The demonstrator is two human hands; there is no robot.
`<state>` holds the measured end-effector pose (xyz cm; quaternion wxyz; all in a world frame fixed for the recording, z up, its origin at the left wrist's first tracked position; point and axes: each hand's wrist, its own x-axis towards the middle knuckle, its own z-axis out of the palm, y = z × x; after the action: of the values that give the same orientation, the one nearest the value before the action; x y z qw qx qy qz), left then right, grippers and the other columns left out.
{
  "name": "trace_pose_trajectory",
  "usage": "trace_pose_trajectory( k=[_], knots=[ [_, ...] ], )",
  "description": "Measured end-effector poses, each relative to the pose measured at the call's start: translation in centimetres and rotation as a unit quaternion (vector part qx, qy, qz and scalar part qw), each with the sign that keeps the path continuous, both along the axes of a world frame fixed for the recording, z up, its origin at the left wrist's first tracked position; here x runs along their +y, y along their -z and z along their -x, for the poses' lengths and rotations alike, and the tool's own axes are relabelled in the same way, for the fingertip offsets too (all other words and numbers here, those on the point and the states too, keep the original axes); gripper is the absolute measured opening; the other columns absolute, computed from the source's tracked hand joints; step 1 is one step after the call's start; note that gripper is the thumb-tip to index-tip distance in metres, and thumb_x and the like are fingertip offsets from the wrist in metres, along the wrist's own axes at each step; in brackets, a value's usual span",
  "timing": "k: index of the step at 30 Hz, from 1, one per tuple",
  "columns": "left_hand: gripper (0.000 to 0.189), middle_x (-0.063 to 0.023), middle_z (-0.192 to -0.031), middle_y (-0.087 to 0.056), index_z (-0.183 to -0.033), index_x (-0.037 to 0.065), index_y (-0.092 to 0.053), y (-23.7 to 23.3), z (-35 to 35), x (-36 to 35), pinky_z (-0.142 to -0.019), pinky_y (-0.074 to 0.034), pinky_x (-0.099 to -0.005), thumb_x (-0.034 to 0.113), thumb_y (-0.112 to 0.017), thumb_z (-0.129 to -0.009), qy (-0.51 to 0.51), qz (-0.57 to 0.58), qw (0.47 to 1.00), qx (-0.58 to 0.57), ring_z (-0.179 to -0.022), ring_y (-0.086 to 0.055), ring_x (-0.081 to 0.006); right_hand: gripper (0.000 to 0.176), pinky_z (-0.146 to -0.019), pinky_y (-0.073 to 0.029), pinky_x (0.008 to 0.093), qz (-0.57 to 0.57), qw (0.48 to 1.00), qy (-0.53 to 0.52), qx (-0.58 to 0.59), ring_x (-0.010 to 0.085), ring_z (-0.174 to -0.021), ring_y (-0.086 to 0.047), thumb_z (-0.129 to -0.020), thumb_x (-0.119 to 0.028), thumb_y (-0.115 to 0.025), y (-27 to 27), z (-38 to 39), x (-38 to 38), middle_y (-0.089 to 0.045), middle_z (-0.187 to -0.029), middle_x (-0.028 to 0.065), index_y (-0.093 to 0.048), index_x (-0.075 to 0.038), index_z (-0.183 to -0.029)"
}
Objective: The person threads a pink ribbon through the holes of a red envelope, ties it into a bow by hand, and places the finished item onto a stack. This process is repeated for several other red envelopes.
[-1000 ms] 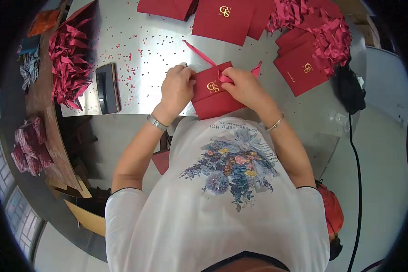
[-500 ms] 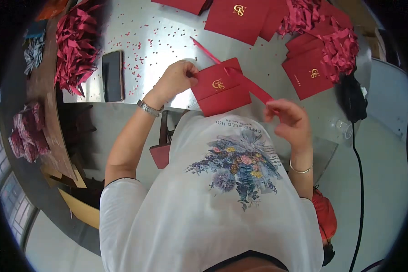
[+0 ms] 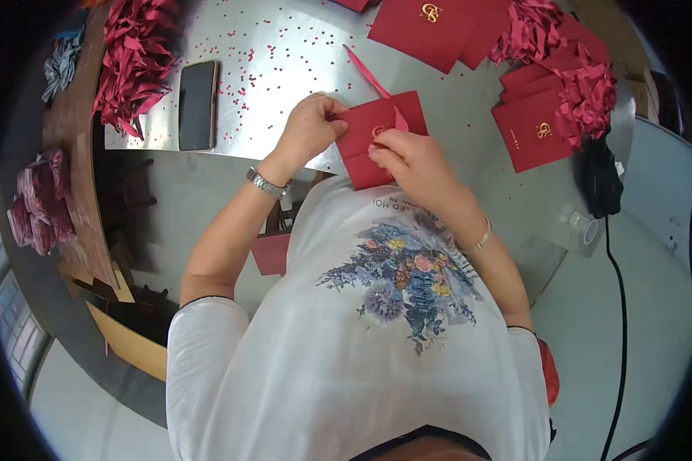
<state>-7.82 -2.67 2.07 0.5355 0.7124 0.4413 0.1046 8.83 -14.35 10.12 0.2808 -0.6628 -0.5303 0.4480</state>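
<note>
A red envelope-like piece with a gold monogram lies at the near edge of the metal table, over my lap. My left hand pinches its left edge between thumb and fingers. Over the front of it is my right hand, its thumb and fingertips closed beside the monogram and partly covering it. What those fingertips hold is too small to make out. A red ribbon sticks out beyond the top edge, and a short piece of ribbon shows just above my right fingers.
A black phone and a heap of red ribbons are at the left. Red confetti dots the metal table. More red envelopes and ribbon bunches lie at the right, near a black object with a cable.
My right hand has moved left from beside the envelope onto its front, and the long ribbon it held out to the right no longer shows there. My left hand stays at the left edge.
</note>
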Motion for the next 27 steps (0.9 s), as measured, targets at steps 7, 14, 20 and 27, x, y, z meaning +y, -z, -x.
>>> trace_pose_trajectory(
  k=[7, 14, 20, 27],
  knots=[
    [0.016, -0.0059, -0.085, -0.06, -0.09, -0.001, -0.067, -0.5, 0.0, -0.5, -0.069, -0.05, -0.0273, 0.0, -0.071, -0.075, 0.0, -0.023, 1.0, 0.001, -0.073, -0.059, -0.0135, 0.029, -0.066, -0.05, 0.0453, 0.037, 0.966, -0.045, -0.251, 0.0352, -0.073, -0.064, -0.091, -0.032, -0.055, 4.6, 1.0, 2.2, -0.065, -0.076, 0.0159, -0.062, -0.005, -0.082],
    [0.014, -0.0106, -0.084, -0.059, -0.084, -0.001, -0.066, -1.4, -0.3, -0.6, -0.068, -0.049, -0.0316, 0.0, -0.07, -0.07, 0.021, -0.136, 0.99, -0.012, -0.075, -0.058, -0.0218, 0.031, -0.068, -0.05, 0.0486, 0.038, 0.962, -0.064, -0.261, 0.0369, -0.074, -0.064, -0.09, -0.035, -0.054, 4.5, 0.9, 3.3, -0.066, -0.076, 0.0163, -0.063, -0.008, -0.079],
    [0.01, -0.0149, -0.081, -0.061, -0.075, -0.001, -0.063, -1.8, -0.5, -0.8, -0.073, -0.049, -0.0391, -0.002, -0.067, -0.066, -0.003, -0.147, 0.989, -0.034, -0.081, -0.059, -0.0321, 0.029, -0.067, -0.051, 0.046, 0.036, 0.947, -0.099, -0.304, 0.0326, -0.072, -0.066, -0.091, -0.029, -0.052, 3.8, 1.7, 4.1, -0.067, -0.074, 0.0139, -0.066, -0.008, -0.078],
    [0.011, -0.0132, -0.085, -0.061, -0.078, 0.001, -0.061, -1.0, -0.4, -1.5, -0.078, -0.047, -0.039, -0.003, -0.066, -0.069, 0.01, -0.244, 0.97, -0.024, -0.086, -0.056, -0.0323, 0.02, -0.06, -0.052, 0.0448, 0.041, 0.929, -0.121, -0.346, 0.0322, -0.067, -0.066, -0.084, -0.02, -0.054, 3.8, 2.8, 4.6, -0.067, -0.073, 0.014, -0.066, -0.006, -0.076]
  ],
)
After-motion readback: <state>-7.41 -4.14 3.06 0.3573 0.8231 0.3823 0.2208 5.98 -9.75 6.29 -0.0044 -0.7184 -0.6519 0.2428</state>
